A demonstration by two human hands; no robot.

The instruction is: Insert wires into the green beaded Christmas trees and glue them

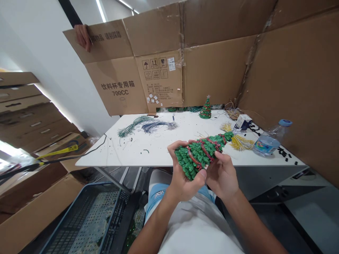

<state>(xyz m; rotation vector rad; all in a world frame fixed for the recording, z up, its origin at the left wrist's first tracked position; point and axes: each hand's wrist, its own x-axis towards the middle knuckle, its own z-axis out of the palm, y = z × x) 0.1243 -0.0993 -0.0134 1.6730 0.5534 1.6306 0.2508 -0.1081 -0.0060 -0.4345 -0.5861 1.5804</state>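
A green Christmas tree figurine [196, 155] with red glittery garlands lies tilted between my two hands, above the table's front edge. Its broad base points left and its tip points to the upper right. My left hand [185, 180] is closed round the base end, thumb on the near side. On the tip half, my right hand [222, 173] grips with its thumb pressed against a garland; its other fingers are mostly hidden behind the tree. A small pale spot shows on the tree near my left thumb.
On the white table [159, 151] lie green wires [132, 127], blue wires [159, 125] and yellow wires [241, 141]. A second tree [206, 109] stands at the back. A water bottle [271, 139] is at right. Cardboard [116, 77] walls the back, with another person's hand [83, 37] on it. A crate [87, 187] sits lower left.
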